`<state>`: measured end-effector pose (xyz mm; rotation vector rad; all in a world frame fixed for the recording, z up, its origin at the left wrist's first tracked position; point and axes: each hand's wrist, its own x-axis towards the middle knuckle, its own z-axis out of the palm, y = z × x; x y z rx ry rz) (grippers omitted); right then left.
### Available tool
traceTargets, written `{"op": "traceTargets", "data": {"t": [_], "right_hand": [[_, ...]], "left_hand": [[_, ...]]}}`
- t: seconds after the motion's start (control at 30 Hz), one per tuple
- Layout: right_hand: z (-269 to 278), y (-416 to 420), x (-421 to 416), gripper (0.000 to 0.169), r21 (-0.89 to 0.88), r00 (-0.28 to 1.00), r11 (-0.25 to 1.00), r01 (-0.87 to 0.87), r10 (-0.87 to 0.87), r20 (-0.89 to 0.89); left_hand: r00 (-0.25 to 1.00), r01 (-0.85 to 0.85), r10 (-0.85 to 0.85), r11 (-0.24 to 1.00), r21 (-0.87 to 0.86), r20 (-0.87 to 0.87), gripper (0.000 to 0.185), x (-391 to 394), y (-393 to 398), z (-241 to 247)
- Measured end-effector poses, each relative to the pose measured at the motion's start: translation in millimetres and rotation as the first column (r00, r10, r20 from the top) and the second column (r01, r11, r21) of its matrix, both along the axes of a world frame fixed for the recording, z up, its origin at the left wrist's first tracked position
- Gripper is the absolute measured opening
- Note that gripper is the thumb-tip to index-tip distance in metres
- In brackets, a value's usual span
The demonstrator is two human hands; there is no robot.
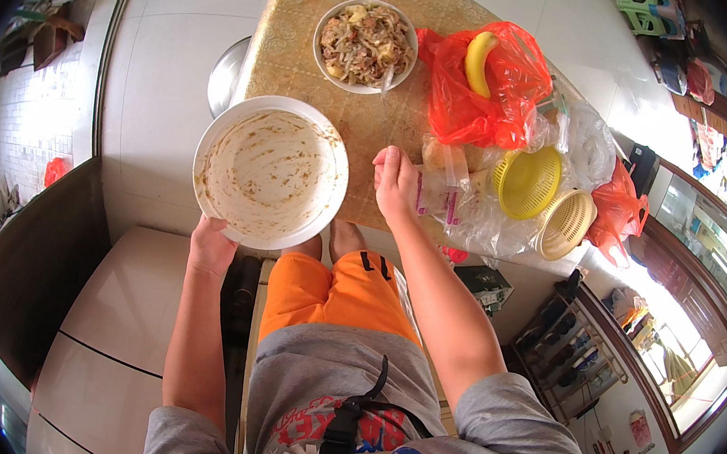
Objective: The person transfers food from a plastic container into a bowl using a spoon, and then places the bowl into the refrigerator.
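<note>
A large white basin (pixel 270 172), smeared inside with brownish residue, is tilted up at the table's near left corner. My left hand (pixel 213 244) grips its lower left rim, thumb on the rim and fingers hidden beneath. To the basin's right, my right hand (pixel 397 181) is raised over the table (pixel 373 123) with its fingers curled; nothing shows in it, though its palm side is hidden. Beyond the basin stands a white bowl (pixel 318 39) full of a cooked noodle-like mixture with pale chunks. A clear utensil handle (pixel 387 78) leans at that bowl's right rim.
Right of the bowl, a banana (pixel 479 64) lies on a red plastic bag (pixel 444 103). Nearer are a yellow plastic basket (pixel 526 182), a cream plastic basket (pixel 564 224) and clear bags (pixel 477 205). A round metal object (pixel 226 76) shows beyond the table's left edge.
</note>
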<state>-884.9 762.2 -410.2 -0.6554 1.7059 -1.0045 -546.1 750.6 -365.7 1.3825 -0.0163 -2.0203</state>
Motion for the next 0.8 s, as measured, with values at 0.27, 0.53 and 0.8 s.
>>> {"op": "traceTargets", "data": {"t": [0.27,0.53,0.8], "right_hand": [[59.5,-6.6,-6.3,0.044,0.061,0.76,0.996,0.057,-0.083,0.644],[94.3,-10.8,-0.3,0.011,0.048,0.776,0.856,-0.514,0.489,-0.399],[97.9,-14.0,15.1,0.012,-0.007,0.744,0.838,-0.546,0.481,-0.463]], "left_hand": [[1.0,0.002,-0.002,1.0,-0.012,-0.028,0.071,5.3,5.3,0.3],[0.999,-0.017,0.016,0.999,-0.031,-0.033,0.067,-4.7,-2.4,5.2],[0.997,-0.05,0.048,0.998,-0.033,-0.063,0.069,-9.1,-2.4,5.1]]}}
